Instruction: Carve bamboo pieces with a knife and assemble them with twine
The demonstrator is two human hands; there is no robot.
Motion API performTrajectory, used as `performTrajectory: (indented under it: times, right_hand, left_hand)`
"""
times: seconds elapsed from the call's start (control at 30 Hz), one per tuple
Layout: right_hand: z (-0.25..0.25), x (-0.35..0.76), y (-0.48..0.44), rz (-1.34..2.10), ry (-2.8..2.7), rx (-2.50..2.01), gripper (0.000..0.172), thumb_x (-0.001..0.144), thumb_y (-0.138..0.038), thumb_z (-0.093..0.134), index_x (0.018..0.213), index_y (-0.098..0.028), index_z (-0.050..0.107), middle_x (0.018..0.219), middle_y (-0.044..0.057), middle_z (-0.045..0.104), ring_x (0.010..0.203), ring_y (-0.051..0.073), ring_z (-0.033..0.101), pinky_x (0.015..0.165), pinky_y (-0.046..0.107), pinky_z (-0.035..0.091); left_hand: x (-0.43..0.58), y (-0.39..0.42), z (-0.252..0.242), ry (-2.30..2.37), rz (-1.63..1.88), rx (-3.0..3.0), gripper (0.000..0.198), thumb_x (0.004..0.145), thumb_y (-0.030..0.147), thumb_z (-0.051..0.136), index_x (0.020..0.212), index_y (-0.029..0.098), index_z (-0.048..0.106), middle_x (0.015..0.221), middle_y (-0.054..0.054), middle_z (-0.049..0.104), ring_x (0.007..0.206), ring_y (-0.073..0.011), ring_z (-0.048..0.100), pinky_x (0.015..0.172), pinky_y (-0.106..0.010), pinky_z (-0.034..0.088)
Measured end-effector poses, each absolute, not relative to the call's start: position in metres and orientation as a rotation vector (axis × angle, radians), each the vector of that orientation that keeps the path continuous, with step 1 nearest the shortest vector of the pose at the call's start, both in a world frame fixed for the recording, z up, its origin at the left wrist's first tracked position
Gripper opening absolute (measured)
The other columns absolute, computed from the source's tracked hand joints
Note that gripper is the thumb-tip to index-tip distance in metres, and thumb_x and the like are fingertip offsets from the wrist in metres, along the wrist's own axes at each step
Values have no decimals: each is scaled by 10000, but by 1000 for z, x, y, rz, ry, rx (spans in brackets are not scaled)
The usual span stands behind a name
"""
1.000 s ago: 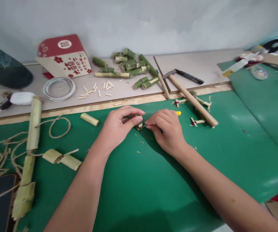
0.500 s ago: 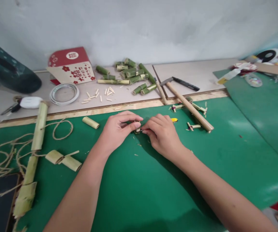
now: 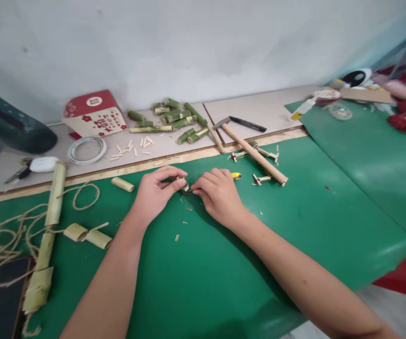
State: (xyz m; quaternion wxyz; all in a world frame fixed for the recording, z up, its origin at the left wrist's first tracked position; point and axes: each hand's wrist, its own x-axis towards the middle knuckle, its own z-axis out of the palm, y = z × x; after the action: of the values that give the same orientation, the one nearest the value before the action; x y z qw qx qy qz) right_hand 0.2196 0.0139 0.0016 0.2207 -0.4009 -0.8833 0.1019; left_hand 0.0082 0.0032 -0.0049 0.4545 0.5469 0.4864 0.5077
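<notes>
My left hand (image 3: 158, 190) is closed, pinching a small pale bamboo piece (image 3: 186, 187) between thumb and fingers just above the green mat (image 3: 196, 273). My right hand (image 3: 217, 193) is wrapped round a slim knife, mostly hidden by the fingers; its yellow end (image 3: 236, 175) sticks out behind the hand. The thin dark tip reaches the bamboo piece, and whether it is cutting in I cannot tell. Small shavings (image 3: 177, 238) lie on the mat below the hands.
A hammer (image 3: 259, 155) lies to the right, beside small joined bamboo pieces (image 3: 261, 179). Cut green bamboo (image 3: 174, 117), little pegs (image 3: 148, 141), a tape roll (image 3: 87, 149) and a red-white box (image 3: 95, 115) are at the back. Twine (image 3: 5, 235) and bamboo tubes (image 3: 55, 193) lie left.
The view has turned right, so the bench things appear further left. Both hands keep their hold, with a slightly wider gap between them; more shavings show on the mat.
</notes>
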Motion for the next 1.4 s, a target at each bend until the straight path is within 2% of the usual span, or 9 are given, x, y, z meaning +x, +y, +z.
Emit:
performTrajectory:
  times: [0.13, 0.27, 0.43, 0.63, 0.87, 1.03, 1.2, 1.4]
  right_hand:
    - [0, 223, 19, 284, -2337, -1013, 190, 1093, -251, 578, 953, -228, 704, 891, 25, 754, 895, 213, 572, 902, 389, 352]
    - [-2, 221, 21, 279, -2343, -1022, 203, 1101, -284, 560, 955, -248, 696, 934, 36, 764, 931, 229, 591, 843, 394, 353]
    - [-3, 215, 22, 232, -2381, -1063, 198, 1078, -251, 557, 923, -247, 680, 868, 45, 712, 884, 249, 538, 796, 408, 323]
    - [7, 213, 30, 342, -2518, -1094, 170, 1021, -160, 560, 903, -230, 661, 863, 50, 704, 860, 248, 511, 777, 409, 300]
    - [6, 218, 31, 271, -2582, -1008, 165, 1061, -195, 544, 949, -212, 665, 909, 66, 716, 878, 251, 500, 789, 405, 301]
    - [10, 218, 33, 306, -2639, -1012, 149, 1034, -161, 559, 944, -214, 665, 922, 72, 726, 884, 257, 495, 782, 405, 284]
    - [21, 216, 39, 396, -2709, -1024, 142, 1006, -118, 589, 942, -206, 679, 959, 72, 758, 890, 250, 523, 765, 395, 285]
    - [33, 215, 55, 607, -2811, -942, 136, 982, -91, 627, 965, -193, 714, 987, 72, 790, 931, 251, 611, 801, 370, 363]
  left_hand:
    - [6, 5, -8, 1214, 1229, 1316, 248, 844, 406, 865, 965, 189, 850, 976, -74, 796, 832, -163, 719, 740, -273, 604]
    - [6, 6, -9, 1212, 1178, 1295, 244, 881, 420, 828, 975, 195, 837, 917, -55, 793, 807, -171, 714, 750, -290, 593]
    - [6, 8, -11, 1184, 1184, 1354, 230, 916, 403, 791, 1012, 201, 848, 1014, -61, 815, 907, -199, 742, 814, -308, 594]
    - [4, 9, -12, 1187, 1201, 1391, 224, 910, 386, 794, 1015, 202, 867, 1042, -75, 824, 955, -217, 754, 841, -319, 599]
    - [7, 7, -8, 1183, 1217, 1365, 215, 880, 381, 823, 985, 201, 876, 1031, -89, 828, 951, -214, 763, 846, -321, 621]
    - [8, 6, -5, 1193, 1201, 1350, 246, 853, 406, 849, 975, 195, 878, 1041, -98, 829, 921, -210, 761, 834, -319, 635]
    - [7, 7, -5, 1210, 1215, 1338, 261, 838, 435, 868, 954, 201, 882, 1018, -100, 834, 896, -213, 764, 817, -323, 639]
    - [6, 9, -4, 1215, 1230, 1364, 264, 833, 441, 879, 940, 201, 887, 983, -104, 835, 875, -212, 765, 795, -321, 630]
